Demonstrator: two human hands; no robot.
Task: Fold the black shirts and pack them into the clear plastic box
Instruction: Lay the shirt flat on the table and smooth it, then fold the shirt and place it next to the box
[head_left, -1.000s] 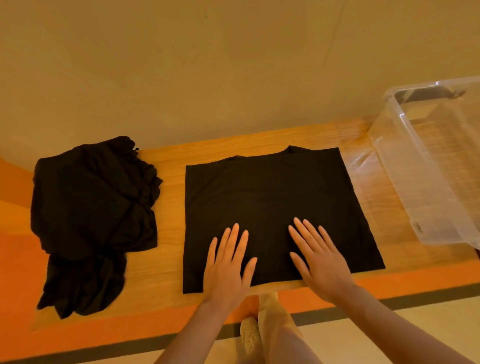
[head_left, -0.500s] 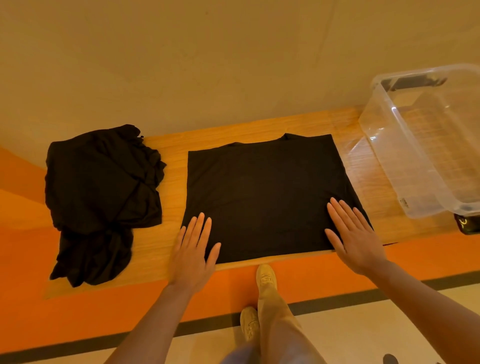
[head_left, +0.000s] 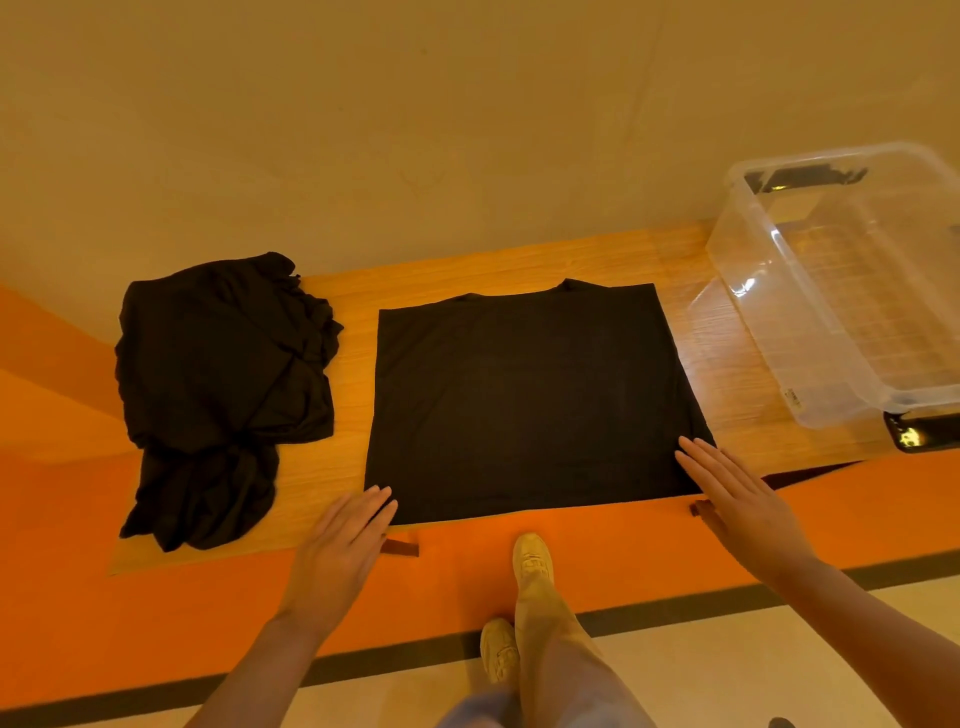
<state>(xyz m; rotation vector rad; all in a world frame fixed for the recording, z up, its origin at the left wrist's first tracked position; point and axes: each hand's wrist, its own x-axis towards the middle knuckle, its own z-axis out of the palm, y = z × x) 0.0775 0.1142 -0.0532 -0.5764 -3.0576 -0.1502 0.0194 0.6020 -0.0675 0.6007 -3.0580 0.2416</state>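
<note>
Both hands flat at front corners of folded black shirt

Folded black shirt (head_left: 530, 405) lies flat in mid of wooden tabletop (head_left: 691, 270), roughly square, collar edge toward the wall, front hem right along the near table edge. L hand (head_left: 340, 551) sits at the front-left corner: fingers straight & together, fingertips (head_left: 382, 501) at / just touching the corner of the fabric, palm past the table edge over the orange floor band (head_left: 104, 623). Nothing gripped, hand fully flat. R hand (head_left: 737, 499) at the front-right corner: fingers straight, slightly spread, tips resting on the shirt's right-front edge, heel of palm off the table edge. Also holds nothing, no pinch visible. So shirt lies between the two hands, each hand at one near corner, bulk of fabric ahead of the fingertips.

Pile of unfolded black shirts (head_left: 218, 395) on left part of table, crumpled, lower part drooping toward the near edge; apart from folded shirt, strip of bare wood between them. Clear plastic box (head_left: 810, 322) on right end of table, open top, near the shirt's right side but not touching. Dark handle / latch seen at its far end & a dark glossy piece (head_left: 919, 431) at its near corner, cannot tell what it is.

Below: person's light trousers (head_left: 561, 649) & pale shoes (head_left: 532, 556) on floor, dark stripe (head_left: 389, 662) between orange band & beige floor. Plain beige wall (head_left: 415, 104) behind table
</note>
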